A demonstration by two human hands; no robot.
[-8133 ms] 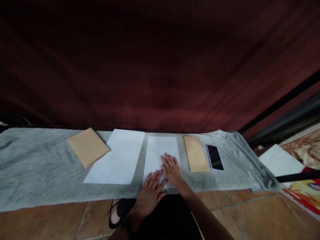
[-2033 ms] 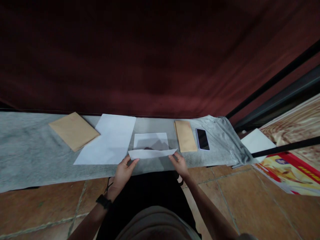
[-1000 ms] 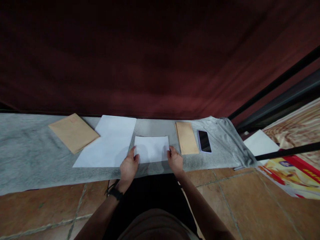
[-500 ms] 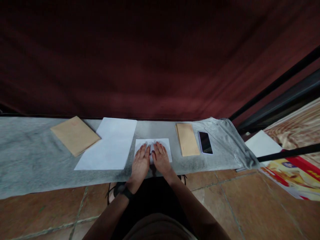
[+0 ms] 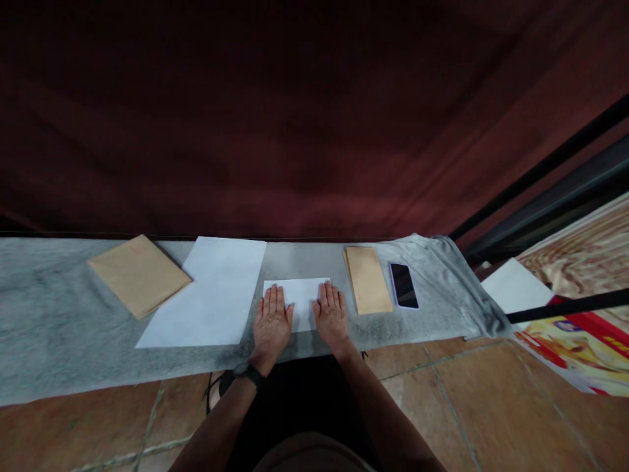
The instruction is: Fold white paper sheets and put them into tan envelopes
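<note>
Covering small paper (image 5: 303,307) partly, fingers (image 5: 274,298) flat, forearms (image 5: 223,414) cropped

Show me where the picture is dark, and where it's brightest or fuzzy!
In the head view, the red cloth fades almost to black up top; the small white paper and big white sheet look brightest; the mark on the left envelope is too fuzzy to read.

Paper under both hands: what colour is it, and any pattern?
The paper is white, with no visible pattern; head view.
</note>
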